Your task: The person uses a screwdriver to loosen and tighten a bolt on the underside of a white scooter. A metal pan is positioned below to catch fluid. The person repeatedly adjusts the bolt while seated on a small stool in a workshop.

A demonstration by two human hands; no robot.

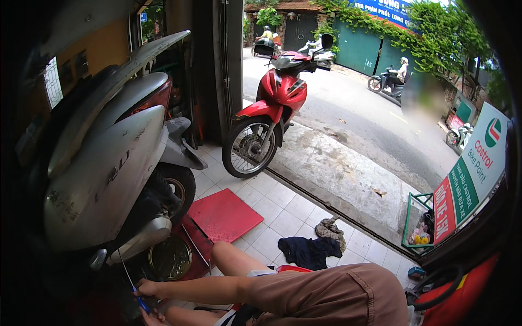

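Observation:
Both hands are at the lower left, beside the rear of a grey scooter [100, 179]. A screwdriver with a blue handle [143, 305] slants between them. Its thin metal shaft runs up toward the silver casing low on the scooter; I cannot tell whether the tip touches. My right hand [147, 288], its arm in a brown sleeve, is closed round the upper part of the handle. At the handle's lower end, my left hand [154, 317] has its fingers curled on it, partly cut off by the picture's edge. A round pan [190, 256] with a yellowish rim lies just beyond the hands.
A red metal lid or panel [228, 214] lies on white tiles. Dark cloth [310, 252] and a brownish rag [330, 232] lie farther right. A red motorbike [283, 89] stands at the doorway. A signboard [472, 168] leans at the right; riders pass on the street.

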